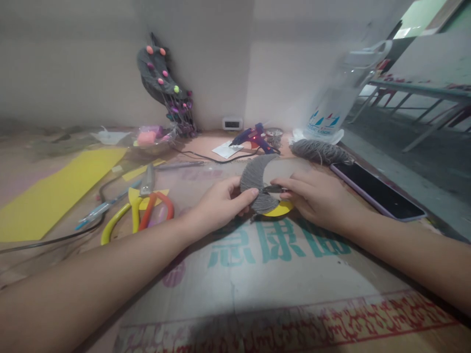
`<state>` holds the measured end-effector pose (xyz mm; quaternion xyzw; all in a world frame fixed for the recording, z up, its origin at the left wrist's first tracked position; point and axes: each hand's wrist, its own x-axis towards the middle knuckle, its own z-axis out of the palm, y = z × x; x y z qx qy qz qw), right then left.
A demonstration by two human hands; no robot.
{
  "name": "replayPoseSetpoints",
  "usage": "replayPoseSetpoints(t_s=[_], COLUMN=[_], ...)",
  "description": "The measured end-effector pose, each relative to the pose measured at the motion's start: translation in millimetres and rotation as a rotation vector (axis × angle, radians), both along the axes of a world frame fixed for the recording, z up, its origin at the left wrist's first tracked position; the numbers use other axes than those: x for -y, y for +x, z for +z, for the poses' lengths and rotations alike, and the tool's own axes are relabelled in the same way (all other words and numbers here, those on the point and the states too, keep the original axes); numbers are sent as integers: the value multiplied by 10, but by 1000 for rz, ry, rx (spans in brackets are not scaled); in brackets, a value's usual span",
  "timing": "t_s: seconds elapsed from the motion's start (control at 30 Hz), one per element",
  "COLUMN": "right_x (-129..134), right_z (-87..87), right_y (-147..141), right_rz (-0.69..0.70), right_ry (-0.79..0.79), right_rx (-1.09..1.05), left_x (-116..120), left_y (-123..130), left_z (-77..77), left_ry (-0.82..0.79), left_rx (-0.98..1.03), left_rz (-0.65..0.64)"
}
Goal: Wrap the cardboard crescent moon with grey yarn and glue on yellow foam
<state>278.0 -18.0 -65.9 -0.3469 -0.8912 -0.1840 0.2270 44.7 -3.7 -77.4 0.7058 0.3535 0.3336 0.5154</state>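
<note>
A yellow crescent cutout (279,209), mostly wound with grey yarn (253,175), is held up over the table between both hands. My left hand (230,198) pinches it from the left, thumb lying on the wrapped strands. At the inner curve, my right hand (312,193) has thumb and fingers closed around a dark bundle of yarn (273,189) that runs to the crescent. The crescent's lower right end shows bare yellow; the upper part is covered in grey.
Pliers with yellow and red handles (146,198), a pen (106,206) and a yellow sheet (62,191) lie left. Behind are a glue gun (253,137) and a decorated grey crescent (158,73). A yarn skein (320,151), bottle (333,98) and phone (379,191) occupy the right.
</note>
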Motion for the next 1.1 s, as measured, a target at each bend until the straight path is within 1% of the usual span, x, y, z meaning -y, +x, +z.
replayPoseSetpoints(t_s=[0.33,0.57,1.1], right_x=[-2,7,11], right_z=[-16,-4,15], right_y=[-12,-11,-27], right_rz=[-9,-27,-2], right_ry=[13,8,24], right_rx=[19,15,54], left_x=[4,-5,7], left_y=[-12,-14,-13], left_z=[-6,-19,-15], left_ry=[32,36,65], left_rx=[-5,7,-28], left_rz=[-25,-8,-16])
